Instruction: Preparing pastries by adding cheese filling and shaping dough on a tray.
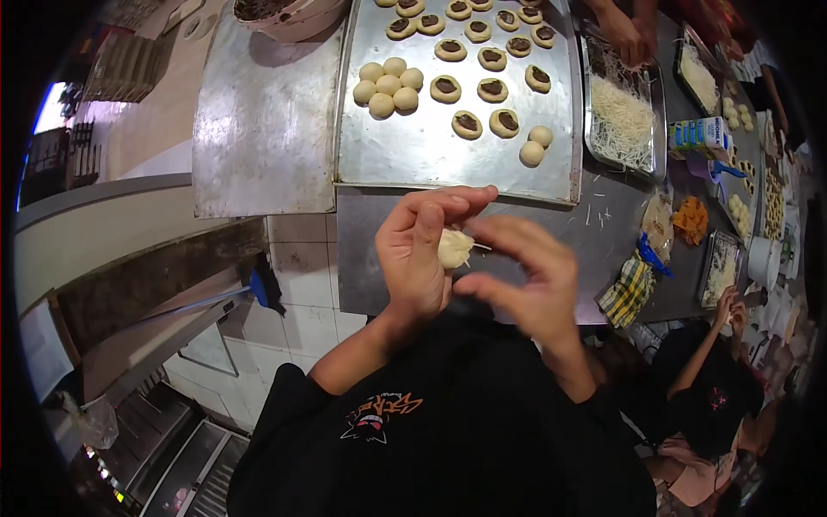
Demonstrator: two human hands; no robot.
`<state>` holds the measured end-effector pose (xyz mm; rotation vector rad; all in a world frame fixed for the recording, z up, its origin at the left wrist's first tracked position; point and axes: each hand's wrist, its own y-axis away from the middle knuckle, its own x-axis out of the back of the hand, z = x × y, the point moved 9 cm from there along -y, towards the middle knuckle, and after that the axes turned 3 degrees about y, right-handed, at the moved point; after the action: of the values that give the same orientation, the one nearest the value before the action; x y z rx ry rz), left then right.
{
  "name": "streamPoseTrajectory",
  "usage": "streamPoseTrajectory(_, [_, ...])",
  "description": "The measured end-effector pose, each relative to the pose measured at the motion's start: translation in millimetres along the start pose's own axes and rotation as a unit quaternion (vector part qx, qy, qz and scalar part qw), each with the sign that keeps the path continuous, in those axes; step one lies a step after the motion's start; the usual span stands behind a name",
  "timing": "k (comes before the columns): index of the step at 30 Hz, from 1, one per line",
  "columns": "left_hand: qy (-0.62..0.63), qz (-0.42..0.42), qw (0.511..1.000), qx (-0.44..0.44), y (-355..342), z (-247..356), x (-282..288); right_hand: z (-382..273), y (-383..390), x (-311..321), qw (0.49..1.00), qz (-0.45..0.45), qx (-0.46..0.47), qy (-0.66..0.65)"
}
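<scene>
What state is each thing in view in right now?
Left hand, holding the dough piece
Dough piece, pale strands protruding
Right hand, open, blurred
Dough rounds, topped with dark filling
Dough balls, plain
Steel tray, heaped with white shreds
Bowl, containing dark filling
Checked cloth, crumpled

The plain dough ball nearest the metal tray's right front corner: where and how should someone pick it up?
Probably by the left and right sides of the dough ball, coming from the near edge of the tray. It is round with no handle, a second ball sits just behind it, and its near side is unobstructed.
</scene>
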<state>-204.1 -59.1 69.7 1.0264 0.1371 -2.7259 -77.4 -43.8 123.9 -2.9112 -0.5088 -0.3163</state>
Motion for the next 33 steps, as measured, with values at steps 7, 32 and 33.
streamPoseTrajectory(7, [-0.243, -0.102, 0.933, -0.244, -7.6, 58.7, -22.9, -6.9, 3.0, -11.4, 1.000, -0.004, -0.009, -0.007])
streamPoseTrajectory(32, [0.100, 0.188, 0.881, 0.422, 33.2, -95.2, 65.4, 184.1, 20.5, 80.4, 0.924, 0.256, -0.284, -0.025])
streamPoseTrajectory(33, [0.101, 0.186, 0.880, 0.426, 32.1, -95.5, 66.5, 203.6, 22.7, 102.3, 0.906, 0.298, -0.301, -0.018])
